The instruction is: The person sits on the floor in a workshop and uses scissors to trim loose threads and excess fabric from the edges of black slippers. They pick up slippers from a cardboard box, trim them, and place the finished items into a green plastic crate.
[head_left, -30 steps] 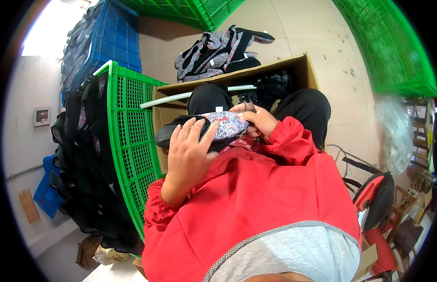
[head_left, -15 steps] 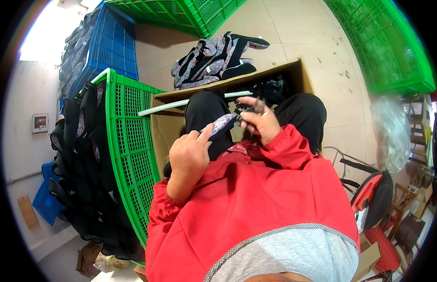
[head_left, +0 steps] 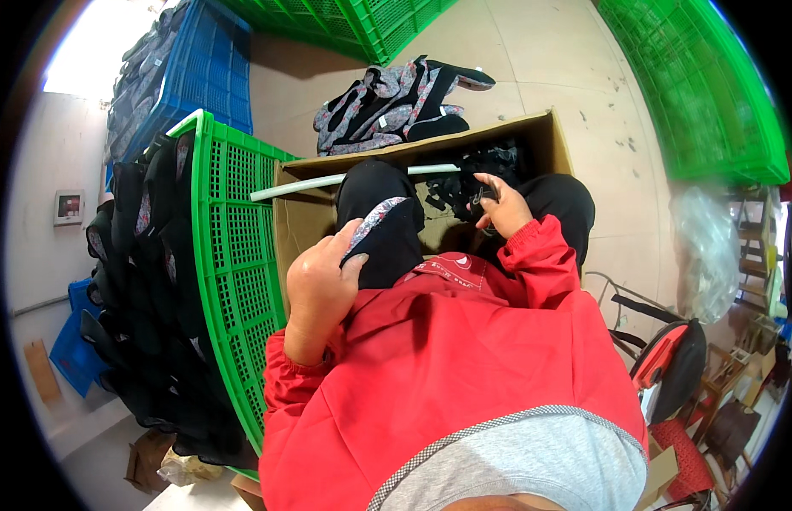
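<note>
My left hand [head_left: 317,277] grips the edge of a black fabric piece with a grey-and-red floral side [head_left: 374,223], a slipper-like shape lying over my left knee. Its lower part blends into my black trousers. Over the open cardboard box [head_left: 545,140], between my knees, is my right hand [head_left: 505,207], its fingers curled around a small dark tool [head_left: 477,201] with a loop, whose kind is unclear. Black scraps [head_left: 489,162] lie in the box just beyond that hand. A pale rod [head_left: 311,185] lies across the box, partly behind my left knee.
Left of me, a green crate [head_left: 238,247] is full of black floral-lined pieces [head_left: 145,281]. Similar pieces lie piled [head_left: 387,106] beyond the box. A blue crate [head_left: 208,77] stands farther left, another green crate [head_left: 694,85] far right. Clear plastic wrap [head_left: 706,247] hangs at right.
My right hand has moved right, away from the floral piece, toward the box's scraps. Black bits that were at its fingers no longer show there. My left hand has drawn the piece slightly left.
</note>
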Demonstrator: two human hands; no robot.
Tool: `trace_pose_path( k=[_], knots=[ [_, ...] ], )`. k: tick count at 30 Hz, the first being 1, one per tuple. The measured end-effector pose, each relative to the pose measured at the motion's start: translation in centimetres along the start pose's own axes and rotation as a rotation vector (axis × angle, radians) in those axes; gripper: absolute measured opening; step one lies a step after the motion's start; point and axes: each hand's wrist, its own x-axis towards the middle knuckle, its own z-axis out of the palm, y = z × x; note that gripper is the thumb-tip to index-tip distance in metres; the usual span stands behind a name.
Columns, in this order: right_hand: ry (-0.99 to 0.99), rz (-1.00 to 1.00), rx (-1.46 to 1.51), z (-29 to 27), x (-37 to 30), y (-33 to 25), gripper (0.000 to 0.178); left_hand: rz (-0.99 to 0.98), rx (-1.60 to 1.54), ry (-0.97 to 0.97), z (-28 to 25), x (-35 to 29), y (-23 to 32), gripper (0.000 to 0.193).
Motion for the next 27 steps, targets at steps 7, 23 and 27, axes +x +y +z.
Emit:
trace_pose_path(
  k=[7, 23, 27],
  knots=[
    [0.048, -0.027, 0.042, 1.1, -0.7, -1.5, 0.04, -0.012, -0.016, 0.056, -0.4, -0.5, -0.8, 0.047],
    [-0.051, -0.166, -0.8, 0.6, 1.9, 5.6, 0.071, -0.056, -0.052, 0.16, -1.6, -2.0, -2.2, 0.048],
    [-0.029, -0.013, -0.432, 2.0, 0.2, 2.1, 0.065, -0.072, -0.05, 0.17, -1.2, -2.4, -2.2, 0.048]
  ],
)
